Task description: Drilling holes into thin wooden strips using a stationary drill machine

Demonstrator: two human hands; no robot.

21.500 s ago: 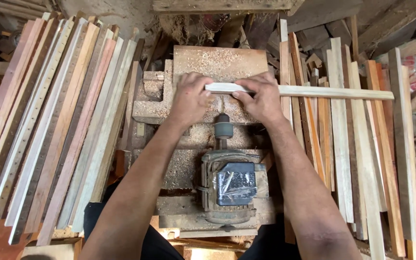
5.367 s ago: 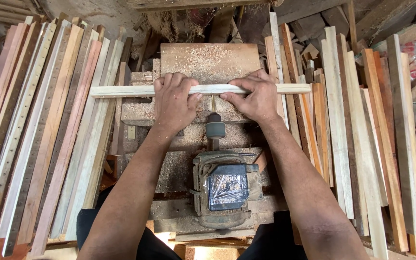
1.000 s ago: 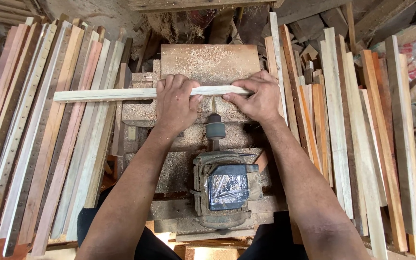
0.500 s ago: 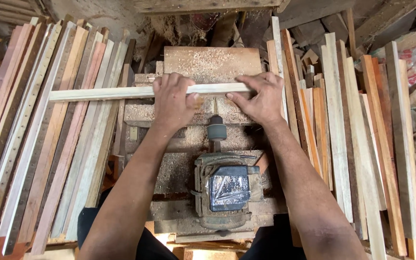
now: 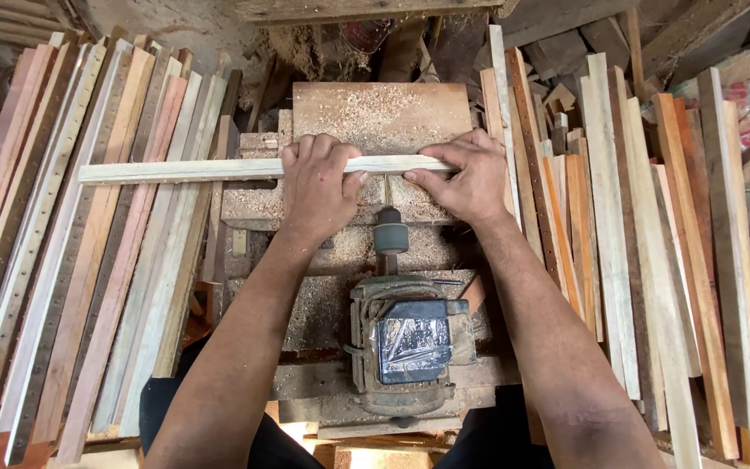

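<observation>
Nearest the viewer sits a grey, dusty electric motor (image 5: 410, 343) with a shiny foil-covered box on top. Its shaft and dark cylindrical chuck (image 5: 390, 236) point away from the viewer, toward a sawdust-strewn wooden work block (image 5: 381, 113).

Just beyond the chuck, a long, pale, thin wooden strip (image 5: 184, 170) lies crosswise, its long axis running left to right across the block. Both bare hands press on it, palms down. The left hand (image 5: 319, 187) has its fingers curled over the strip's top edge. The right hand (image 5: 470, 178) clamps the strip's right end, fingertips on its near face. The hands sit a little apart, either side of the chuck. Most of the strip juts out leftward, past the left hand, over a stack of long reddish and pale wooden slats (image 5: 88, 243).

A second pile of pale and orange slats (image 5: 627, 226) lies to the right.
</observation>
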